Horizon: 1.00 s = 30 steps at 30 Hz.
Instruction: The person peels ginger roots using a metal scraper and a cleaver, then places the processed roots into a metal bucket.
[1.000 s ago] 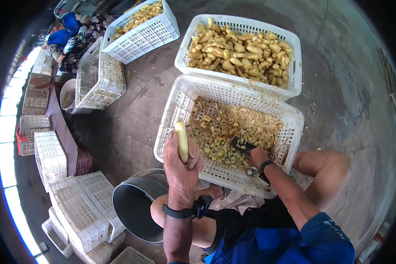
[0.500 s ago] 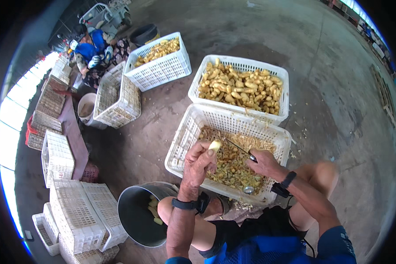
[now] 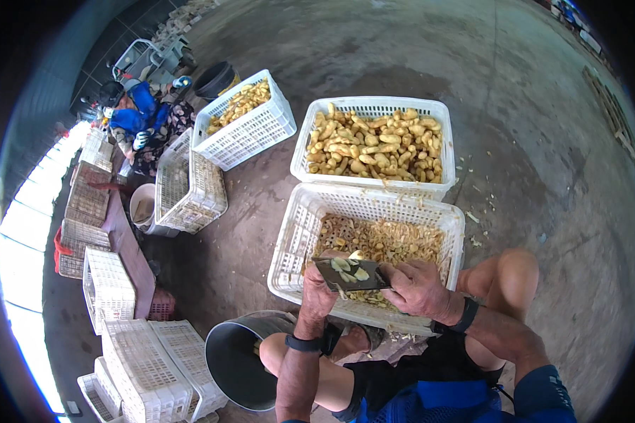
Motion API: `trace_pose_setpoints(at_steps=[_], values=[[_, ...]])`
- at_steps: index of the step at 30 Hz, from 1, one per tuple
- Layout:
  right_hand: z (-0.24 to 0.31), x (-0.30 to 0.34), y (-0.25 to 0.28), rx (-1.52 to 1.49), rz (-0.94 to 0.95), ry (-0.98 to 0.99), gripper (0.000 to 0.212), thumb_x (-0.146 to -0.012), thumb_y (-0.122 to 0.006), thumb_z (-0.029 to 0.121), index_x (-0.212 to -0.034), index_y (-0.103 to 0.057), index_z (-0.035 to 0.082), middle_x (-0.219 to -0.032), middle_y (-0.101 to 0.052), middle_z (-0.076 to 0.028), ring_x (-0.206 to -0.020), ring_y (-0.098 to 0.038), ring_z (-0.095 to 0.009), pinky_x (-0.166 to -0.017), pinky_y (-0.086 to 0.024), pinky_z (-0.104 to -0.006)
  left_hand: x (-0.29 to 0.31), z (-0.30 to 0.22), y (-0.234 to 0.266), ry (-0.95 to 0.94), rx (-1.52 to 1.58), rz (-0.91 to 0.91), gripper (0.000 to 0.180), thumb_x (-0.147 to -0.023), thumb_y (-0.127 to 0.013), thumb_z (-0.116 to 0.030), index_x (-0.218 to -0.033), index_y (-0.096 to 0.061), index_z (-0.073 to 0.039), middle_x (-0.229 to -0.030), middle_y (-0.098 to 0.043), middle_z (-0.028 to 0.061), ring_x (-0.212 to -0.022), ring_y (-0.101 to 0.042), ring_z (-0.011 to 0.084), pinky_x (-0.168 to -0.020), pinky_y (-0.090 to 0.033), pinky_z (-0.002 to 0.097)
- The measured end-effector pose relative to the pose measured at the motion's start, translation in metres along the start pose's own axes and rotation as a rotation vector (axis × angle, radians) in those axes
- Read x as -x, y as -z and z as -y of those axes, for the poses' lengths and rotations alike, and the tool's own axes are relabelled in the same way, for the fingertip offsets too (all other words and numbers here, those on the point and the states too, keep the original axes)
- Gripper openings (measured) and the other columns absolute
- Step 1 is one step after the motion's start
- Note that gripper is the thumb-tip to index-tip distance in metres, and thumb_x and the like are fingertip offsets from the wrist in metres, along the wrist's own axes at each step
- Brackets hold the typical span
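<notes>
My right hand (image 3: 421, 290) grips a wide, dark-bladed knife (image 3: 375, 278) by its handle end. The blade lies broad side up, and several thin pale slices (image 3: 343, 266) cling to it. My left hand (image 3: 317, 292) is closed at the blade's far end, and its fingers are partly hidden by the blade. A pale peeled piece of root (image 3: 357, 254) pokes out just behind the blade at that hand. Both hands are above a white slatted crate (image 3: 289, 243) with yellowish peelings (image 3: 409, 240) in its bottom.
Beyond it stands a white crate (image 3: 447, 151) full of knobby yellow-brown roots (image 3: 374, 144). A grey bucket (image 3: 222, 345) leans by my left knee. Stacked crates (image 3: 144, 366) line the left side. A person in blue (image 3: 144, 106) sits far left near another filled crate (image 3: 250, 141).
The knife has turned from edge-on to broad side up and moved left to my left hand. Both hands have come lower and closer together. The view has shifted slightly.
</notes>
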State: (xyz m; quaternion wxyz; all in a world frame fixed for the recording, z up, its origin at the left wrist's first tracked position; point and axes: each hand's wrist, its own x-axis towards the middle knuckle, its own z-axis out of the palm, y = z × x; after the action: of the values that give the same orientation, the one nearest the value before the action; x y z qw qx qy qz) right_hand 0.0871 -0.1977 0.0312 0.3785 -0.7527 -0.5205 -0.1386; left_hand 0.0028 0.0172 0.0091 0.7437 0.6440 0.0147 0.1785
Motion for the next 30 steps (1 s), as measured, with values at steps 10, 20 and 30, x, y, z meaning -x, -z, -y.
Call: trace_pose_setpoints(at_steps=[10, 20, 30], values=[[-0.014, 0.011, -0.016, 0.054, 0.088, -0.054, 0.044, -0.077, -0.076, 0.018, -0.113, -0.057, 0.003, -0.079, -0.057, -0.008, -0.067, -0.063, -0.025, -0.056, -0.052, -0.0368, 0.006, 0.015, 0.008, 0.073, 0.073, 0.007, 0.043, -0.083, -0.083, -0.031, -0.107, -0.065, 0.000, -0.101, -0.067, 0.0059, -0.078, -0.066, 0.0162, -0.064, -0.056, 0.0302], [-0.034, 0.031, -0.025, 0.080, 0.179, -0.281, 0.023, -0.085, -0.069, 0.021, -0.088, -0.053, 0.004, -0.066, -0.056, -0.012, -0.056, -0.062, -0.032, -0.049, -0.049, -0.0430, 0.004, -0.018, 0.007, -0.131, -0.037, 0.028, 0.016, -0.092, -0.070, -0.012, -0.100, -0.063, 0.001, -0.089, -0.065, 0.0083, -0.070, -0.062, 0.0136, -0.062, -0.049, 0.0265], [-0.007, 0.019, -0.027, -1.041, 0.093, -0.981, 0.017, -0.095, -0.061, 0.017, -0.091, -0.057, 0.001, -0.067, -0.062, -0.008, -0.053, -0.064, -0.017, -0.044, -0.049, -0.0327, -0.004, -0.004, -0.002, -0.059, 0.170, 0.065, 0.033, -0.080, -0.074, 0.005, -0.104, -0.054, -0.005, -0.099, -0.065, 0.0097, -0.096, -0.066, 0.0238, -0.093, -0.054, 0.0430]])
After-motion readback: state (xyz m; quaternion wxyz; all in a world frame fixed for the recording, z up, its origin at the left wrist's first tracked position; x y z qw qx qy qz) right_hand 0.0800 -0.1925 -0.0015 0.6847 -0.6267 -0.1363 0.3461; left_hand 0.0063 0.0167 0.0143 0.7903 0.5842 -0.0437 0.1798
